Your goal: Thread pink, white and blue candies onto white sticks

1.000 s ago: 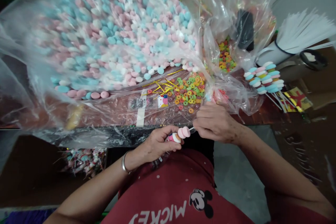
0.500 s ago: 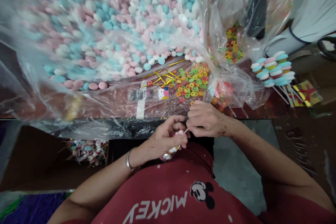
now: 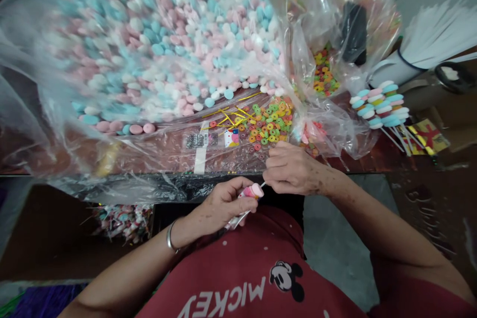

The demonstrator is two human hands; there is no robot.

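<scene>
So, just past the red shirt (image 3: 231, 263), the left hand's (image 3: 218, 206) fingers clasp a wrapped candy (image 3: 255, 191); the right hand's (image 3: 292, 169) fingers pinch a white stick (image 3: 264, 184) at its pink end. Beyond, candy rings (image 3: 270, 123) dot the bench (image 3: 367, 161), pastel sweets (image 3: 167, 39) behind.

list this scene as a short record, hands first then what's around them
left hand: grips printed wrapper, pink candy showing at its end
right hand: closed on thin white stick beside the pink candy
on table: gold ties, ring candies
beyond hands: large clear bag of pink, blue and white candies
right side: skewered candies, white bundle
lower left: box with colourful pile
</scene>
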